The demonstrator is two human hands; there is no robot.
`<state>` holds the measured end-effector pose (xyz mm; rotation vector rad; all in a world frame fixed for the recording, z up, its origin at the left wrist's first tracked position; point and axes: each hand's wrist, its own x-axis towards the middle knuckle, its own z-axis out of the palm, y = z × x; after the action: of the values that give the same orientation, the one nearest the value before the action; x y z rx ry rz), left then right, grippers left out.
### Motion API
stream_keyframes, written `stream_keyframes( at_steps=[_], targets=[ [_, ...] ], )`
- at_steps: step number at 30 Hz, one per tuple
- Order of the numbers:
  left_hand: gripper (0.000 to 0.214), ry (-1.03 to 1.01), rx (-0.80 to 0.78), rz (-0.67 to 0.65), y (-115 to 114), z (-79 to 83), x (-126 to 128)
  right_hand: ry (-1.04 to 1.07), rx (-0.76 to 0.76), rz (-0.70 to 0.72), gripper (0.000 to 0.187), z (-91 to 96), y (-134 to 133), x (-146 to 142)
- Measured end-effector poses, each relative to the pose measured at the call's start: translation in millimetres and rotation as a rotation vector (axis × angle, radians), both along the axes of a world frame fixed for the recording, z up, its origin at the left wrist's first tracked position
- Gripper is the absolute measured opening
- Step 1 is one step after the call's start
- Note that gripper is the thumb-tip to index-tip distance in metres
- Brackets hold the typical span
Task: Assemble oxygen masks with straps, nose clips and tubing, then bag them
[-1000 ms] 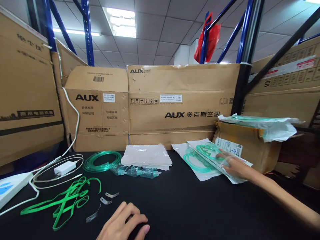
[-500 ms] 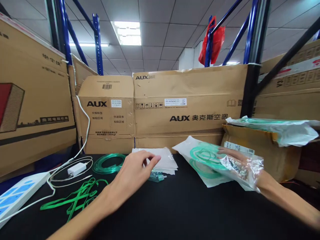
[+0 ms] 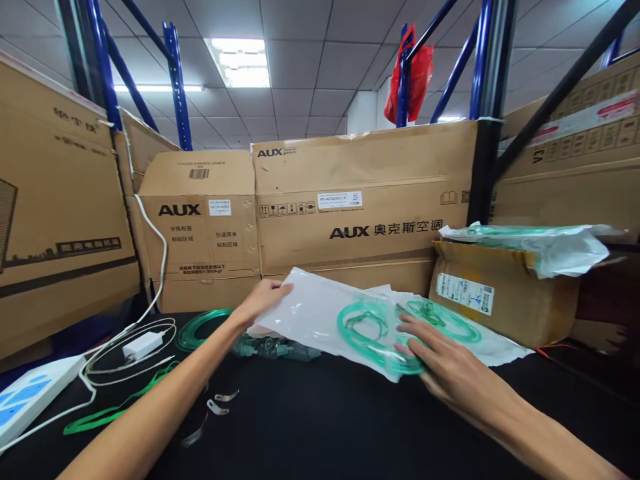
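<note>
Left of the labelled carton (image 3: 517, 303): packet of green tubing (image 3: 313, 310), tilted up off the table. Left hand (image 3: 257, 303) pinching its far-left edge; right hand (image 3: 440, 353) nearer the carton, fingers over the coiled end, grip or mere touch cannot tell. Hands well apart. Second packet (image 3: 463, 330) lies between the held one and the carton, partly covered. Third packet (image 3: 570, 253) on top of the carton. Well left of the carton: loose green coil (image 3: 197, 327), clear greenish parts (image 3: 270, 348), metal pieces (image 3: 219, 407), green strap (image 3: 93, 424).
</note>
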<state>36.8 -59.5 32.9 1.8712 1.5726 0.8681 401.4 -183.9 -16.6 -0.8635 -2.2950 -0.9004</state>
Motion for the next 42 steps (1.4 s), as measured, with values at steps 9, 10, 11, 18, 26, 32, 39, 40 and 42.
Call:
stream_keyframes(
  at_steps=[9,10,11,18,26,32,39,40,42],
  targets=[
    [0.033,0.137,0.028,0.331,32,-18.0,-69,-0.066,-0.081,-0.251,0.015,-27.8,-62,-15],
    [0.033,0.17,0.04,0.346,33,-20.7,-71,-0.084,-0.133,-0.252,0.018,-27.2,-68,-21],
    [0.032,0.206,0.059,0.352,33,-22.9,-73,-0.098,-0.195,-0.236,0.031,-25.6,-73,-27],
    [0.039,0.441,0.347,0.055,20,-24.4,-61,0.068,-0.411,-0.065,0.038,8.8,-72,-35],
    [0.031,0.612,0.195,-0.371,41,-30.0,-16,0.075,-0.536,-0.055,0.035,0.7,-19,8],
    [0.034,0.691,-0.005,-0.297,46,-22.7,4,0.032,-0.522,-0.069,0.046,-19.2,-13,23],
    [0.036,0.685,0.134,-0.248,4,4.6,27,0.055,-0.425,0.008,0.041,-30.8,-23,5],
    [0.036,0.662,0.209,-0.262,-11,6.2,31,0.054,-0.408,-0.001,0.041,-33.0,-27,2],
    [0.036,0.605,0.354,-0.326,-49,4.7,43,0.045,-0.381,-0.004,0.039,-36.2,-33,-3]
  ],
)
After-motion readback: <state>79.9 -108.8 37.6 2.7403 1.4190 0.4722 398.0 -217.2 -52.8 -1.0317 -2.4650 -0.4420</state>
